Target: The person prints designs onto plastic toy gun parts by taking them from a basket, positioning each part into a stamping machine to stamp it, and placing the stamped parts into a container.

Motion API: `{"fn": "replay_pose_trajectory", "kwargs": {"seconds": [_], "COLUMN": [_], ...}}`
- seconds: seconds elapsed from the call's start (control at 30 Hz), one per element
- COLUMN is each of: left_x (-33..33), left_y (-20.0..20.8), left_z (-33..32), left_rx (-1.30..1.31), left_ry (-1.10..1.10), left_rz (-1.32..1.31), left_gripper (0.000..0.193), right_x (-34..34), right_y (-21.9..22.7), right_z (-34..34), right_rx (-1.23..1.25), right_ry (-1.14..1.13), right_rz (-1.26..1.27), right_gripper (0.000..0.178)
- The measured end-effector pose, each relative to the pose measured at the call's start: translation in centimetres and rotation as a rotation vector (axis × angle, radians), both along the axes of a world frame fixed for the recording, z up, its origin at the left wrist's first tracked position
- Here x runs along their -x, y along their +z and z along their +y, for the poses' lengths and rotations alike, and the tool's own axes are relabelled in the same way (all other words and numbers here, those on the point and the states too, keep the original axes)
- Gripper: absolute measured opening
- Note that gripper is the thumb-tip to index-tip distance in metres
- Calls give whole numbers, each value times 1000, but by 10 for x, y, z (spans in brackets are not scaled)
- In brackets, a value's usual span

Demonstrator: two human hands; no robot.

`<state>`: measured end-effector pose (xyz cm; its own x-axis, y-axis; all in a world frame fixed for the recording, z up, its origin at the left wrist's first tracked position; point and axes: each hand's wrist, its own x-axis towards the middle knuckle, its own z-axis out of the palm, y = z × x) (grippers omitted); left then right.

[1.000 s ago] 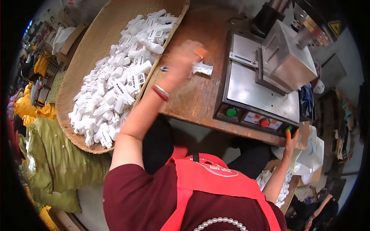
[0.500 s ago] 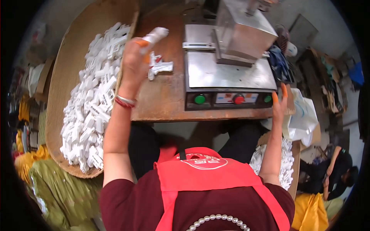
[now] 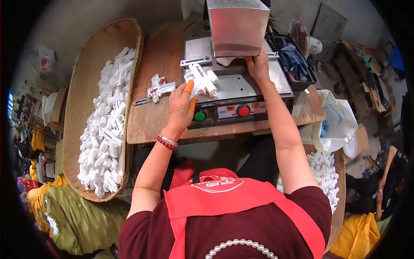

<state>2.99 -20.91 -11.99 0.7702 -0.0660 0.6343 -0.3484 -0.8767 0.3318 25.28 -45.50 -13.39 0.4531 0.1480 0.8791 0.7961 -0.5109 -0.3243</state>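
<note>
At the machine's front left, my left hand [image 3: 179, 105] pinches white plastic toy gun pieces [image 3: 201, 80] between thumb and forefinger, both in orange finger covers. The pieces are over the metal plate [image 3: 241, 82] of the press machine. My right hand [image 3: 259, 67] reaches under the boxy metal press head [image 3: 237, 28]; its fingertips are mostly hidden there, so I cannot see what they hold. A pale piece [image 3: 226, 61] shows below the head beside them. On the wooden table, left of the machine, lies a white toy gun with red parts [image 3: 160, 88].
A long woven tray [image 3: 71, 142] with a heap of white plastic pieces stands at left. The machine's front has green and red buttons [image 3: 243, 111]. To the right are a black bin with dark cloth [image 3: 295, 62], a fan [image 3: 304, 39] and a white plastic bag [image 3: 338, 123]. Another person [image 3: 379, 185] sits far right.
My left hand has come from above the tray's edge to the machine plate with white pieces. My right hand has gone from the machine's right front corner to under the press head. The view has shifted.
</note>
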Motion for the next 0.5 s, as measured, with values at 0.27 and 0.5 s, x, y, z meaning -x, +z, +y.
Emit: {"fn": "replay_pose_trajectory", "kwargs": {"seconds": [0.27, 0.5], "left_x": [-105, -139], "left_y": [23, 12], "left_z": [-51, -62], "left_rx": [-149, -201], "left_ry": [6, 97], "left_rz": [-144, -66], "left_gripper": [30, 27], "right_x": [198, 239], "right_y": [94, 32], "right_z": [-168, -218], "right_rx": [-252, -57], "right_ry": [-211, -475], "right_rz": [308, 368], "right_gripper": [36, 37]}}
